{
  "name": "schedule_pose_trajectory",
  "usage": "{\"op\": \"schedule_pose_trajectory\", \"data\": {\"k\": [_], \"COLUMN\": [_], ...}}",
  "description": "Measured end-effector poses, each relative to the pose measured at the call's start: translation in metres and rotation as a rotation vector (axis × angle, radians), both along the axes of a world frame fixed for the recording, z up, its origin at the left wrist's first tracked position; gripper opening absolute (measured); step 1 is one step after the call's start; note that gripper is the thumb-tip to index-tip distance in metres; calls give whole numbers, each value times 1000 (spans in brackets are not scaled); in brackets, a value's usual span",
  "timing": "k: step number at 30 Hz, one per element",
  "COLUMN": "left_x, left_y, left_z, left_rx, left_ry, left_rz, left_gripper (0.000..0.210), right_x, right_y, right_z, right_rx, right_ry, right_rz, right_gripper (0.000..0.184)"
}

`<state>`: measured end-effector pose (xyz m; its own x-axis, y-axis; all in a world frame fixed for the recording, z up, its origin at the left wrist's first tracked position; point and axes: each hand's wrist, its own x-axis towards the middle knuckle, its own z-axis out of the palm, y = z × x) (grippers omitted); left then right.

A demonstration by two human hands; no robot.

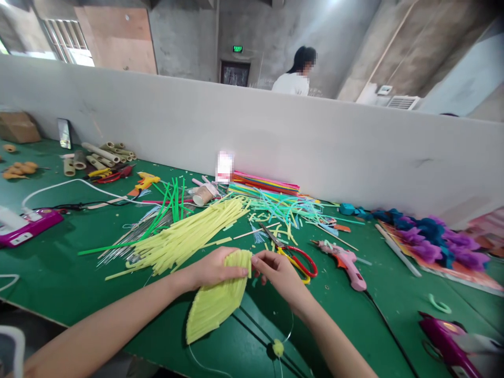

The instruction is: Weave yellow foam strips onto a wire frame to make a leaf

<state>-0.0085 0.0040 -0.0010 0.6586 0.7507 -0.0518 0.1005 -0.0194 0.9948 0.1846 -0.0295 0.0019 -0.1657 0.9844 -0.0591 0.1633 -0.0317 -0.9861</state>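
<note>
My left hand [220,268] is closed around a yellow fan-shaped piece [216,310] of pipe cleaners laid side by side, thumb across its front. At the piece's upper right edge, my right hand [273,268] pinches with thumb and index finger; what lies between the fingertips is too small to make out. A thin clear line hangs below, with a small yellow fuzzy ball [277,347] on it. Just beyond my right hand lie scissors [297,260] with red and yellow handles. A bundle of yellow pipe cleaners [192,233] lies beyond my left hand.
A pink glue gun [346,262] lies right, its cord running toward me. Purple power strips [31,228] stand at both sides. Beyond are a yellow glue gun [147,181], bamboo tubes [102,155], coloured pipe cleaners [268,184] and purple-blue flowers [433,239]. A white partition [275,126] bounds the table.
</note>
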Motion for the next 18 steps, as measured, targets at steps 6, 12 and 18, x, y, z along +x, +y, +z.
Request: {"op": "schedule_pose_trajectory", "data": {"k": [6, 12, 18], "left_x": [1, 1, -1], "left_y": [-3, -5, -1], "left_z": [0, 4, 3], "left_rx": [-108, -189, -201], "left_ry": [-39, -55, -9], "left_rz": [-49, -105, -159], "left_gripper": [43, 41, 44], "right_x": [0, -2, -2], "right_y": [0, 0, 1], "right_z": [-1, -6, -6], "right_rx": [12, 25, 17], "right_ry": [4, -8, -56], "right_rz": [-18, -24, -27], "right_gripper": [31, 31, 29]}}
